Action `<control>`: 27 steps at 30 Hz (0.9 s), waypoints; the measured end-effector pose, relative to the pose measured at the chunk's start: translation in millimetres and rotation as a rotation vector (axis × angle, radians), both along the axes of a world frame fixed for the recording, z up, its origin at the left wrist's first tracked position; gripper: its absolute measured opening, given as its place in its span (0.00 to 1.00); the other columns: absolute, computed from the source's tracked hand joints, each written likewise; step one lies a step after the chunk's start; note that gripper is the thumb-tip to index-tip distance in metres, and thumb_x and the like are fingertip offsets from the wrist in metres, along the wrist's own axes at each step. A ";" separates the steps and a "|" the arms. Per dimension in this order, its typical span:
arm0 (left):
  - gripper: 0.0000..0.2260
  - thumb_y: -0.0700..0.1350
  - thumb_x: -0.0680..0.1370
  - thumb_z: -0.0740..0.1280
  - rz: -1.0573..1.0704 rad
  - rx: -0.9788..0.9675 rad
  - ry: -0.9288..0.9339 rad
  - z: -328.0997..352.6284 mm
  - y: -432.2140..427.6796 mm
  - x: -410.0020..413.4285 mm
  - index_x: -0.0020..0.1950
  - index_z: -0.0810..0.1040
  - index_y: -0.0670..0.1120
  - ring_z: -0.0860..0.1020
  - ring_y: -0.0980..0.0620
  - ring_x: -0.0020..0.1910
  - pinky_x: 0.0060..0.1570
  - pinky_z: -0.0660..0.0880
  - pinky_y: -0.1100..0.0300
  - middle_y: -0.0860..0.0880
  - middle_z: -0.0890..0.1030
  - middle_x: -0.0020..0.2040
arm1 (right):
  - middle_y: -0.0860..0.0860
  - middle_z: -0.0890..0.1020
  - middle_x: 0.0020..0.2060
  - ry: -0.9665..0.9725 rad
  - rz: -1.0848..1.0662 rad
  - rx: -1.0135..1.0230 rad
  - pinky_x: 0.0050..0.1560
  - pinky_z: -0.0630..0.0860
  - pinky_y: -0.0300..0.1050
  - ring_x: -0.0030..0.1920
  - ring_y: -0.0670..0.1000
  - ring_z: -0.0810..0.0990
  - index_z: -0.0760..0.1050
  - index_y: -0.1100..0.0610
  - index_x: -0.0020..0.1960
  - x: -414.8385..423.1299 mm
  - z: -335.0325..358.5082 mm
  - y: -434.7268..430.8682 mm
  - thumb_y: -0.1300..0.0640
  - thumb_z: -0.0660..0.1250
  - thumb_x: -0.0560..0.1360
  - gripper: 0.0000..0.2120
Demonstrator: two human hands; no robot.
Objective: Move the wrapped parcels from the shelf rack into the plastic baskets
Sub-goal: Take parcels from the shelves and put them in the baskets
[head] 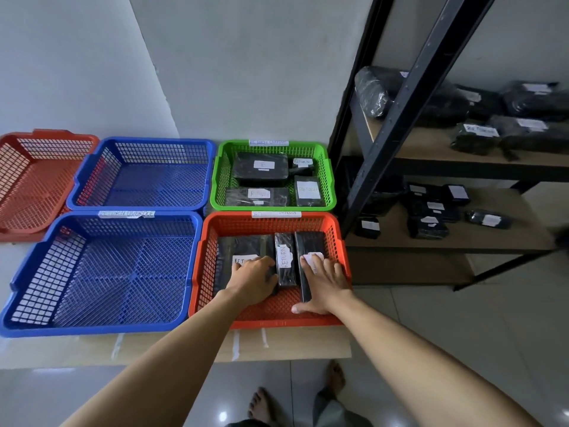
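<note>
Three black wrapped parcels with white labels lie in the near orange basket (271,221). My left hand (254,280) rests curled on the left parcel (243,246). My right hand (323,283) lies flat, fingers spread, on the right parcel (309,241). A narrow middle parcel (285,258) marked RETURN sits between them, untouched. The green basket (221,177) behind holds several more labelled parcels. The black shelf rack (406,97) at right carries many wrapped parcels (475,137) on two wooden shelves.
Two empty blue baskets (101,272) (144,177) and an empty orange basket (34,180) stand to the left on a low wooden board (172,346). Grey wall behind. My bare feet (261,405) stand on the glossy tiled floor below.
</note>
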State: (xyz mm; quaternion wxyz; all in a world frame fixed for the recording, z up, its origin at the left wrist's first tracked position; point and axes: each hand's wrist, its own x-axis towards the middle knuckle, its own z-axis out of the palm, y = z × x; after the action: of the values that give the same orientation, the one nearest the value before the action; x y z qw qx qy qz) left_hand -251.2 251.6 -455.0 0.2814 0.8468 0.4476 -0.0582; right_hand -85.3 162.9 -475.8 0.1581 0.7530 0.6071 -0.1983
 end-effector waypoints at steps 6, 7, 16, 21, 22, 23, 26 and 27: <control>0.17 0.53 0.78 0.63 -0.039 0.019 -0.063 3.8 -6.0 3.3 0.65 0.73 0.51 0.76 0.47 0.59 0.63 0.67 0.44 0.50 0.77 0.62 | 0.55 0.57 0.75 0.022 -0.026 0.112 0.73 0.52 0.57 0.75 0.60 0.53 0.51 0.53 0.78 10.2 20.2 -3.4 0.37 0.63 0.75 0.40; 0.18 0.54 0.78 0.63 -0.048 0.025 -0.070 6.1 -6.1 3.9 0.66 0.72 0.51 0.76 0.47 0.59 0.63 0.67 0.44 0.50 0.77 0.63 | 0.55 0.58 0.75 0.035 -0.034 0.117 0.73 0.52 0.57 0.76 0.59 0.52 0.51 0.52 0.78 13.3 22.9 -4.9 0.38 0.63 0.76 0.39; 0.21 0.53 0.78 0.64 -0.136 0.130 -0.207 65.0 -17.9 25.8 0.69 0.70 0.49 0.76 0.46 0.61 0.61 0.70 0.45 0.49 0.76 0.65 | 0.53 0.59 0.77 0.213 -0.116 0.085 0.75 0.49 0.59 0.77 0.54 0.53 0.53 0.49 0.79 55.9 91.9 -27.4 0.41 0.64 0.77 0.36; 0.20 0.54 0.77 0.65 -0.176 0.252 -0.324 118.1 -36.6 54.9 0.68 0.72 0.49 0.78 0.48 0.57 0.58 0.72 0.46 0.50 0.77 0.63 | 0.51 0.57 0.78 0.213 -0.101 0.255 0.76 0.46 0.58 0.78 0.52 0.50 0.53 0.47 0.79 95.1 144.7 -51.7 0.41 0.63 0.78 0.35; 0.20 0.53 0.77 0.65 -0.180 0.271 -0.347 130.7 -42.7 64.1 0.68 0.72 0.49 0.78 0.47 0.56 0.58 0.72 0.46 0.50 0.78 0.63 | 0.51 0.57 0.78 0.214 -0.098 0.299 0.76 0.45 0.58 0.78 0.52 0.49 0.53 0.47 0.79 103.0 157.0 -58.7 0.42 0.63 0.78 0.34; 0.20 0.53 0.77 0.66 -0.186 0.294 -0.368 143.4 -48.9 74.5 0.68 0.72 0.49 0.78 0.46 0.55 0.59 0.72 0.46 0.49 0.77 0.64 | 0.50 0.57 0.78 0.215 -0.089 0.337 0.76 0.44 0.57 0.78 0.51 0.48 0.53 0.47 0.79 111.1 169.4 -65.6 0.42 0.63 0.78 0.33; 0.22 0.54 0.77 0.65 -0.209 0.387 -0.418 181.7 -71.5 110.1 0.70 0.71 0.48 0.77 0.45 0.60 0.62 0.70 0.46 0.48 0.76 0.66 | 0.49 0.56 0.78 0.199 -0.038 0.431 0.77 0.42 0.56 0.78 0.50 0.47 0.54 0.46 0.78 137.1 206.4 -89.6 0.44 0.62 0.79 0.32; 0.22 0.55 0.77 0.65 -0.215 0.415 -0.432 193.9 -80.1 122.4 0.70 0.71 0.49 0.76 0.46 0.62 0.64 0.70 0.46 0.48 0.76 0.66 | 0.49 0.56 0.78 0.189 -0.022 0.455 0.77 0.42 0.55 0.78 0.49 0.47 0.53 0.46 0.78 146.4 217.0 -97.5 0.44 0.62 0.79 0.31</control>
State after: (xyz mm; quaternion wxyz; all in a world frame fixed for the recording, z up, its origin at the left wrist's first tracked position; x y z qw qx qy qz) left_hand -128.8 171.5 -261.1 0.1832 0.9214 0.2877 0.1861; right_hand 61.1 65.4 -258.8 -0.0749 0.7538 0.6402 -0.1278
